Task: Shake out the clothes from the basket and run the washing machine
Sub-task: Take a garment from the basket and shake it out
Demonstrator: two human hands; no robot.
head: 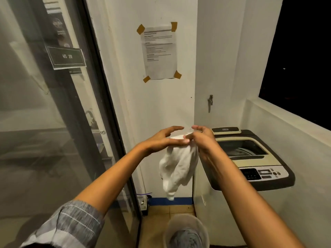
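Observation:
A white garment hangs bunched in front of me, above the floor. My right hand pinches its top edge between thumb and fingers. My left hand is at the same top edge, thumb under the cloth and fingers spread above it. The top-loading washing machine stands to the right against the wall with its lid up and the drum open. A translucent basket sits on the floor below my hands, with blue-grey clothes inside.
A glass door with a dark frame runs along the left. A taped paper notice hangs on the white wall ahead. A wall tap sits above the machine. A ledge and dark window are on the right.

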